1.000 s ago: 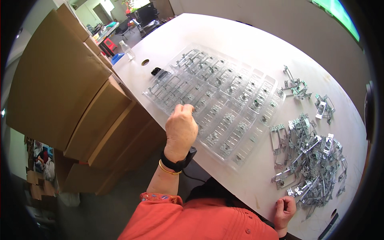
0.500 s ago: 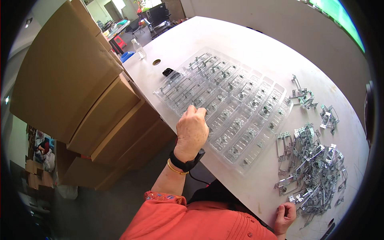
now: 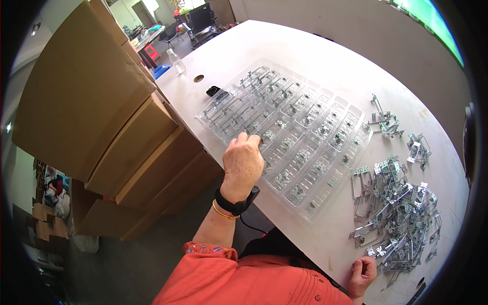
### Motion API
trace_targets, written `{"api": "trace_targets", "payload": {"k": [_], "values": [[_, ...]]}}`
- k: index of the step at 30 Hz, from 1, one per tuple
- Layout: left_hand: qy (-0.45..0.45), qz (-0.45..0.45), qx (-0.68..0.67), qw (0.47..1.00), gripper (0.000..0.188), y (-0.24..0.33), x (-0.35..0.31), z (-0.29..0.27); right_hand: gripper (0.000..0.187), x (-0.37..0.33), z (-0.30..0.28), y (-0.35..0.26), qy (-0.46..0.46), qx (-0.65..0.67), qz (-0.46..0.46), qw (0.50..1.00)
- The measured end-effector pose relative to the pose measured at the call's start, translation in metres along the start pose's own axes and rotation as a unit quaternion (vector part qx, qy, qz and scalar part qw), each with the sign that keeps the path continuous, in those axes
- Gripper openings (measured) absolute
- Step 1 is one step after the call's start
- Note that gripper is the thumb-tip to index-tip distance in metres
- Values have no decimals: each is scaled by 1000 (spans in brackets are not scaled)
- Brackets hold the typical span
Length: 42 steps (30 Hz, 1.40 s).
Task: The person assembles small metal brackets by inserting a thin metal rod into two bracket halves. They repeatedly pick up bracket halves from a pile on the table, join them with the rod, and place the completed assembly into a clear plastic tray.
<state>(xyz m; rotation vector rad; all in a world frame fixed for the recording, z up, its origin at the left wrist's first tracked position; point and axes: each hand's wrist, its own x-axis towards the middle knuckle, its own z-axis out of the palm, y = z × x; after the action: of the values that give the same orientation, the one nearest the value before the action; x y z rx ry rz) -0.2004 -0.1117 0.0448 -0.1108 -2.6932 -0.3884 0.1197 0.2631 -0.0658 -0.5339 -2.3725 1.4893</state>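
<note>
A clear plastic tray (image 3: 325, 97) with long compartments lies across the table, many of them holding small silvery metal brackets (image 3: 292, 108). My left hand (image 3: 243, 165) reaches over the tray's near-left side, its fingers bent down and pressed together into a compartment. What those fingertips grip is hidden behind the knuckles. At the table's near edge, my right hand (image 3: 363, 274) rests curled, thumb against the fingers, with nothing seen sticking out of it. Beside it spreads a tangled heap of metal brackets (image 3: 401, 218).
Smaller bracket clusters (image 3: 419, 151) lie beyond the heap. Stacked cardboard boxes (image 3: 86, 96) rise along the table's left side. A clear bottle (image 3: 176, 62), a cable hole (image 3: 199, 79) and a small black object (image 3: 213, 91) are at the far left of the table (image 3: 300, 46).
My left hand has shifted very slightly left and away from me over the tray. The right hand stays in place.
</note>
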Motion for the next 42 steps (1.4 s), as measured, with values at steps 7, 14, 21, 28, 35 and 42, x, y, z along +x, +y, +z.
{"api": "trace_targets", "payload": {"k": [7,14,21,28,35,42], "values": [[10,14,21,1000,26,-1,1,0,15,0,0,-2,0,-5,-9,1000],[14,6,4,1000,23,-2,0,3,15,1,0,-5,1,0,-7,1000],[5,-9,-4,1000,22,-3,-1,1,15,1,1,-2,1,2,-5,1000],[54,-10,-16,998,17,-3,-9,-9,14,-2,1,-5,-4,9,-14,1000],[96,84,-199,972,9,35,-37,-41,8,-5,2,-22,8,14,-32,999],[-110,238,-398,879,10,91,-87,-51,8,-7,-7,-74,-18,18,-58,998]]}}
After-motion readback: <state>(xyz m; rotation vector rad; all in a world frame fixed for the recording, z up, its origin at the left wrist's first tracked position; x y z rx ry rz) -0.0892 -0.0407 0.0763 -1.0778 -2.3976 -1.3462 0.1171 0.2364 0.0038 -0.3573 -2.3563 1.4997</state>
